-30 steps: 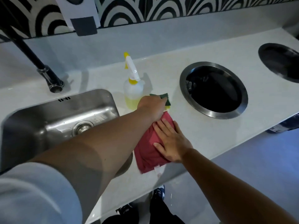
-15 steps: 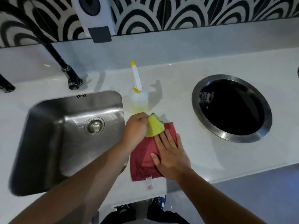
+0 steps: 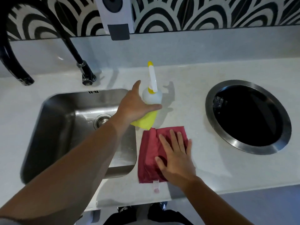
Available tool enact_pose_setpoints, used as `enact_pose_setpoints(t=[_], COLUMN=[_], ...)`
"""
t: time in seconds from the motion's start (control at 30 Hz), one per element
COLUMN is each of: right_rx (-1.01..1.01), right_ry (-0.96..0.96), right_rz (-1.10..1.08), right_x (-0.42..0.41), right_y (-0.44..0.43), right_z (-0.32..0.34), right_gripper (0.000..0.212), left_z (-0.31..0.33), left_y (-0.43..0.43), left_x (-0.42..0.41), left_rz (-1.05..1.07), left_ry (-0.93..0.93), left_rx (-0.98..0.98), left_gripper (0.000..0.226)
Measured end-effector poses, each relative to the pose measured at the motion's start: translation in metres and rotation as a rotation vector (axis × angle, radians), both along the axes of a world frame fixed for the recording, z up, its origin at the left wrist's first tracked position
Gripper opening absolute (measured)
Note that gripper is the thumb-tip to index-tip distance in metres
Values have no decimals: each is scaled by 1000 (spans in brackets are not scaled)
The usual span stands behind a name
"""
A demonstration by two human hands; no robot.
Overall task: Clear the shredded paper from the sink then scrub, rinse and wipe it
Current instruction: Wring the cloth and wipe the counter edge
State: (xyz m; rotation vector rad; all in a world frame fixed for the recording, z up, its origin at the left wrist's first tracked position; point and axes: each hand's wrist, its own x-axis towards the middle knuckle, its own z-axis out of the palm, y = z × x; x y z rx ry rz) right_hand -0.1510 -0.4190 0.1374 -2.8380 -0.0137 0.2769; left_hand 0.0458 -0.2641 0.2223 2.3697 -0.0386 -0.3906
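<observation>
The left hand hides most of the yellow sponge and the spray bottle's base.

Sink: one
Spouts: two, middle spout and left spout
Bottle: one
Sponge: one
Cloth: one
Bin hole: one
Dispenser: one
Hands: two, left hand and right hand

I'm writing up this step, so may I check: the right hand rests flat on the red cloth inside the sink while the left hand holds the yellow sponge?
Not quite. The head view shows the red cloth lying on the white counter beside the sink, not inside it. The right hand does rest flat on it, and the left hand holds the yellow sponge.
</observation>
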Motion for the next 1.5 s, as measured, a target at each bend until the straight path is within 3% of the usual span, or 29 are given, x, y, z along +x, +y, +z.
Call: enact_pose_setpoints(t=[0.1, 0.2, 0.4, 0.57, 0.67, 0.83, 0.87, 0.97, 1.07, 1.17, 1.23, 1.33, 1.4, 1.5], right_rx=[-23, -105, -174, -208, -237, -227, -178, 228, 370, 575, 410, -67, -235, -248], right_ry=[-1, 41, 51, 62, 32, -47, -85, -282, -472, -580, -610, -285, -123, -107], right_rz=[66, 111, 89, 11, -20, -77, -83, -270, -409, -238, 63, 471, 500, 515], right_x=[-6, -3, 33, 100, 148, 230, 242, 270, 293, 320, 346, 381, 394, 396], right_y=[17, 30, 32, 37, 39, 40, 39, 34, 41, 85, 126, 183, 195, 174], right_z=[2, -6, -12, -13, -18, -24, -24, -20, -10, 5, 8, 0, -10, -20], right_gripper=[83, 86, 87, 86, 83, 70, 64, 36, 34, 31, 35, 61, 76, 81], left_z=[6, 8, 11, 16, 12, -2, -4, -10, -13, -14, -17, -22, -24, -27], left_y=[-15, -16, 28, 89, 116, 149, 154, 169, 183, 192, 194, 194, 194, 199], left_x=[11, 13, 5, 6, 7, -2, -5, -15, -24, -29, -29, -29, -30, -33], left_rz=[-49, -38, 136, 208, 271, 284, 292, 300, 274, 265, 263, 280, 289, 313], left_ry=[-34, -74, -89, 18, 31, 72, 91, 153, 181, 194, 201, 188, 185, 212], left_rx=[101, 77, -20, -174, -139, -89, -87, -75, -55, -38, -27, -13, -18, -58], left_gripper=[101, 67, 33, 27, 40, 42, 42, 41, 43, 42, 42, 42, 40, 40])
